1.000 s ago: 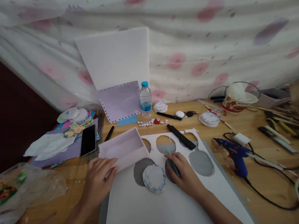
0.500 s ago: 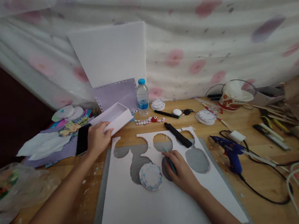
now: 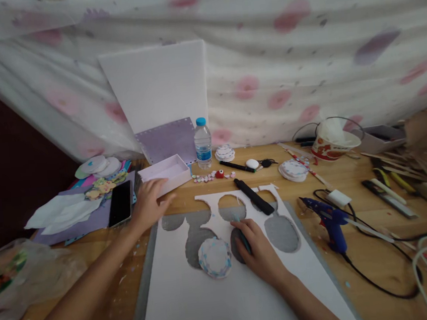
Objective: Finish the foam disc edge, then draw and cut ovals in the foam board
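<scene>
A white foam sheet point(image 3: 225, 298) with several round holes cut out lies on a grey mat point(image 3: 144, 290) in front of me. My right hand point(image 3: 257, 251) rests on the sheet, shut on a teal pen point(image 3: 243, 237). A round white disc with a blue scalloped edge point(image 3: 215, 257) lies just left of that hand. My left hand point(image 3: 150, 201) hovers with spread fingers over the table edge of the sheet, holding nothing. A shallow white box point(image 3: 165, 173) sits just beyond its fingertips, apart from them.
A black phone point(image 3: 120, 203) lies left on purple paper. A water bottle point(image 3: 202, 143), a black marker point(image 3: 255, 196), beads and stacked discs point(image 3: 292, 169) stand behind the sheet. A blue glue gun point(image 3: 329, 219) with cables lies right. A plastic bag point(image 3: 18, 276) sits at front left.
My left hand lifted the white box off the sheet, carried it back and left, set it on the table near the purple paper and let go. My right hand stayed in place.
</scene>
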Demonstrator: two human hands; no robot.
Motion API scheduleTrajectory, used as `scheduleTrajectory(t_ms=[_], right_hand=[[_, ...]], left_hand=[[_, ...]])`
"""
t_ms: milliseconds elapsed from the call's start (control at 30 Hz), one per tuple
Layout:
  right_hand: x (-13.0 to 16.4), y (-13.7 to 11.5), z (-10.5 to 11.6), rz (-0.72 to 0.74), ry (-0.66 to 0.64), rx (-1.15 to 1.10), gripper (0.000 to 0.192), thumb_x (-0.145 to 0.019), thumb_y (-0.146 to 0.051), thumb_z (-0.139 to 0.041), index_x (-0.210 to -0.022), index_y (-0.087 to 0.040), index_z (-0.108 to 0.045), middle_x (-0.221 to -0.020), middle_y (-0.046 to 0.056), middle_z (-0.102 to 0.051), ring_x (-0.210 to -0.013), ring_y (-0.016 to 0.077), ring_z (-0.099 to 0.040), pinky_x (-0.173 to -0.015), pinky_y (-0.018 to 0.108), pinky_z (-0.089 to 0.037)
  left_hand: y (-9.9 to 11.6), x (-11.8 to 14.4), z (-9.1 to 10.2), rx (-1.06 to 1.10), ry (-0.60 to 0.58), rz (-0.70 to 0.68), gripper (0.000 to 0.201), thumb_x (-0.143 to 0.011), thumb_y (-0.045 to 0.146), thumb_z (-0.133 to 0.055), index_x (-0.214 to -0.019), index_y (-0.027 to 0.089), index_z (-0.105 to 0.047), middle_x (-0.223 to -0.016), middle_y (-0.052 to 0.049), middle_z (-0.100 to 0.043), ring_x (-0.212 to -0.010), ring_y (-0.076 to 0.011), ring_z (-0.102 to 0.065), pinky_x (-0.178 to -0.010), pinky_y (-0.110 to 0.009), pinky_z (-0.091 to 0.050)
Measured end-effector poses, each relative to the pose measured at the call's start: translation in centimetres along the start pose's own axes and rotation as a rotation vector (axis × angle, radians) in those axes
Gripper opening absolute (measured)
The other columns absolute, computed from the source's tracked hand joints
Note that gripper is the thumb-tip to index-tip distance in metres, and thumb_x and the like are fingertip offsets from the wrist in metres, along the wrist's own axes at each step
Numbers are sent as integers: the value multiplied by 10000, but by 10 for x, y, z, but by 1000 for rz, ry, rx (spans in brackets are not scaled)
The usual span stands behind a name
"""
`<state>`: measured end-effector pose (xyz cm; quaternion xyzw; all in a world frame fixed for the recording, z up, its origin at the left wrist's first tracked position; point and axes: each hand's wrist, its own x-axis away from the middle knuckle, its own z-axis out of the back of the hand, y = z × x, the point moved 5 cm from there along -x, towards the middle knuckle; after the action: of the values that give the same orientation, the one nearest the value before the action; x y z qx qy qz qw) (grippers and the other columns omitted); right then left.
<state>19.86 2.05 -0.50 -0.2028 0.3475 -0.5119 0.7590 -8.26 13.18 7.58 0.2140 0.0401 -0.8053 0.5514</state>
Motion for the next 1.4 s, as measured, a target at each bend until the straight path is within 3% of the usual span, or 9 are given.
scheduleTrajectory(t_ms=[200,300,433,600,767,933,1133,1300,1400], right_hand=[[0,-1,0,7,-3,-4,401,-861,-106,-474,-1243,-229,-490,-1126,121,-539,-1061,263,-563,-915,461,-515],[0,-1,0,5,-10,-11,403,-863,-102,-469,-1245,-227,-485,-1113,119,-538,-1048,260,-563,-911,460,-515],[0,-2,1,12,-3,-17,406,-856,-97,-466,-1240,-227,-483,-1108,120,-542,-1049,262,-566,-912,455,-514],[0,-1,0,4,-9,-8,394,-859,-103,-465,-1236,-213,-489,-1124,126,-538,-1076,266,-555,-933,459,-504],[-1,-1,1,-2,-4,-13,399,-858,-98,-463,-1239,-214,-490,-1117,121,-542,-1059,258,-563,-932,449,-507],[-2,-3,1,-12,1,-16,399,-852,-92,-467,-1228,-217,-507,-1116,121,-554,-1050,255,-569,-922,433,-516],[-2,-4,18,29,50,-16,379,-900,-105,-415,-1256,-210,-490,-1123,120,-560,-1053,233,-573,-895,395,-516],[-20,24,71,-16,181,172,283,-928,-177,-414,-1178,-186,-546,-1010,111,-607,-953,243,-598,-836,388,-498],[-44,48,87,-69,53,358,279,-918,-202,-420,-1136,-168,-591,-1040,127,-604,-969,254,-603,-863,388,-481]], left_hand=[[112,75,-8,482,-390,-256,905,-631,522,-789,-1394,262,-376,-1382,-133,-492,-1256,-348,-471,-1063,-499,-375],[133,89,-25,500,-441,-234,872,-628,388,-815,-1380,250,-395,-1336,-137,-535,-1220,-347,-505,-1031,-504,-407],[119,76,-30,509,-413,-166,777,-682,340,-787,-1352,274,-400,-1284,-96,-572,-1171,-295,-548,-990,-434,-458],[75,11,-24,442,-207,-89,701,-734,438,-741,-1321,233,-417,-1317,-102,-544,-1206,-275,-530,-1016,-407,-438],[50,-54,-63,304,-217,-55,676,-690,394,-755,-1261,165,-474,-1269,-146,-579,-1187,-320,-545,-1017,-446,-426],[45,-75,-96,296,-246,-57,678,-687,417,-758,-1250,141,-499,-1239,-170,-604,-1161,-356,-564,-993,-479,-438],[37,-47,-66,339,-190,-47,936,-683,517,-762,-1423,161,-312,-1455,-174,-416,-1328,-334,-425,-1099,-468,-354],[42,32,-19,300,-295,-114,722,-842,490,-606,-1451,241,-308,-1481,-103,-409,-1353,-302,-398,-1120,-463,-344],[52,89,-9,248,-443,-180,762,-818,490,-633,-1471,277,-302,-1536,-93,-334,-1386,-328,-345,-1116,-497,-342]])
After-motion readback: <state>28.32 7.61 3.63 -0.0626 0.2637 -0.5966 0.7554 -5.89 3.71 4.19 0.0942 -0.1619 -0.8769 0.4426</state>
